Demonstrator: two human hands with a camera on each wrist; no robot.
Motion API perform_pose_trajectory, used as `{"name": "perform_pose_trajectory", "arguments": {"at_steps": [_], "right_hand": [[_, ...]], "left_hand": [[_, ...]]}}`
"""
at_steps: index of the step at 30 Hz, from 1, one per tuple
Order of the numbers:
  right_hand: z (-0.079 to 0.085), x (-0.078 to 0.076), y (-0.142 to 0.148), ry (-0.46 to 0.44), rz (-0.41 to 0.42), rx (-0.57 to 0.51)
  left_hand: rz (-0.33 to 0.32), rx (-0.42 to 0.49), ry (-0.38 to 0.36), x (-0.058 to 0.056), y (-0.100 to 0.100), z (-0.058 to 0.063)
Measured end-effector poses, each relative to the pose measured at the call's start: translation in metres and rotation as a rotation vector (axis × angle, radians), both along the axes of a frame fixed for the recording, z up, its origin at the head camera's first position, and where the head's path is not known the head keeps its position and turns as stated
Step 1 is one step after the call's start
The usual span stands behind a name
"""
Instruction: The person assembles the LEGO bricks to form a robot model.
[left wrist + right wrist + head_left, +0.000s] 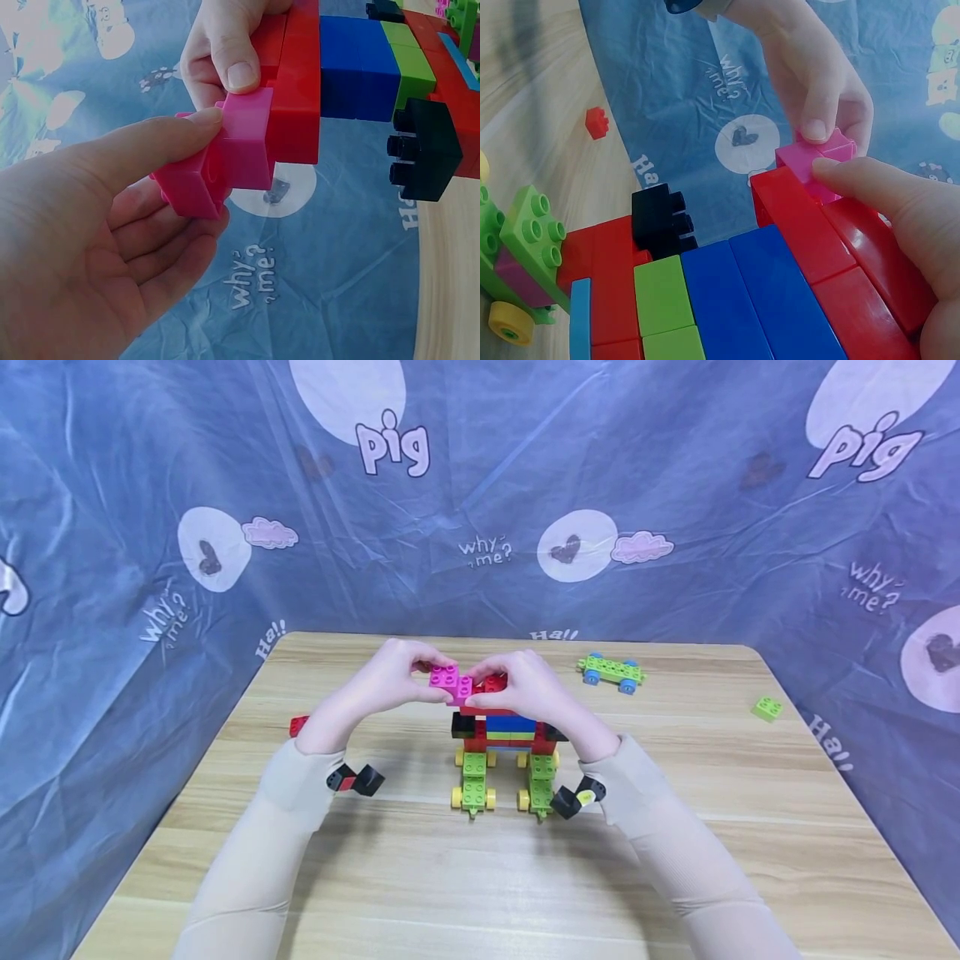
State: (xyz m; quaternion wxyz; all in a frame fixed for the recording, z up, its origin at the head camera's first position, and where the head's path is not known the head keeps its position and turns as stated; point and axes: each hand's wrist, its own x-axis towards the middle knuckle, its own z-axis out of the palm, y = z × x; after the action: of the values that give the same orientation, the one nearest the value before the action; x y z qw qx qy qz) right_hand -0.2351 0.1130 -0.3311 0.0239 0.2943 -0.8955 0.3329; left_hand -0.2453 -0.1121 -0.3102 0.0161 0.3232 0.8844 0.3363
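At the left end of a brick-built structure, two stepped pink bricks sit against the top red bricks. My left hand pinches the outer pink brick between thumb and fingers. The right hand grips the inner pink brick where it meets the red ones, its thumb on the pink side. Under the red top come blue bricks, lime bricks and a lower red layer. Black bricks jut out at the sides, and green wheeled bases stand beneath.
A lime car base with blue wheels stands at the back right. Further right lies a lime brick. On the left, a red brick lies partly behind the left forearm. Patterned blue cloth surrounds the wooden table.
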Motion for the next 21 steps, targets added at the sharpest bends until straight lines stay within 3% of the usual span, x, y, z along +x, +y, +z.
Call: {"name": "perform_pose_trajectory", "arguments": {"at_steps": [21], "right_hand": [[-0.0018, -0.0011, 0.0005, -0.012, -0.001, -0.015]], "left_hand": [[0.001, 0.091, -0.026, -0.0019, -0.0019, -0.0095]]}}
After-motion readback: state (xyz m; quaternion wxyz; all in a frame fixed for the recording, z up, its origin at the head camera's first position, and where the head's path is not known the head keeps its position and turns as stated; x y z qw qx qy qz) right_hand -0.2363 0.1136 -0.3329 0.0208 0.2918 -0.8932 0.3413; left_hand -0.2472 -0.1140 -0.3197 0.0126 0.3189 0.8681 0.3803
